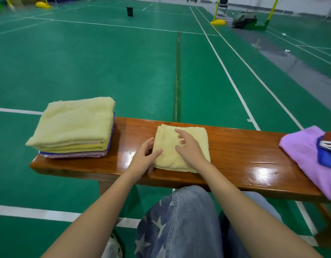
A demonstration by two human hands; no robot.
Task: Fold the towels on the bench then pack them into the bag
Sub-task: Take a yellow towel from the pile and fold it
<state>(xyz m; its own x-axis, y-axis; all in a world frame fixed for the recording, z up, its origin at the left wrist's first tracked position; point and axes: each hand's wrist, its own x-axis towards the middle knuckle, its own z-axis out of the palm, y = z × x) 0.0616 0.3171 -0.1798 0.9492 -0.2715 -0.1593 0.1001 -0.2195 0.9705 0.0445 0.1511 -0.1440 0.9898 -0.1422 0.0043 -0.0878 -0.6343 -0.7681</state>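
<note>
A glossy reddish-brown wooden bench runs across the view, its lacquer catching bright glare and showing fine scratches along the grain. In the middle lies a pale yellow towel, folded into a soft, roughly square pad with rounded corners and a nubby terry surface.

The left hand sits at the pad's left edge, fingers curled loosely at the fold and thumb laid on top of the cloth; it is not clenched. The right hand rests flat on the towel with fingers spread, open and pressing down on it.

At the bench's left end stands a neat stack: thick cream and yellow towels on top, plush and rectangular, with a blue edge and a speckled pinkish layer beneath. At the right end lies a loose pile: a smooth lilac cloth draped over the bench edge, with a crumpled blue one and a rust-red striped one on top of it.

Below the bench are knees in faded denim printed with pale stars. Beyond it stretches a green court floor marked with white lines.
</note>
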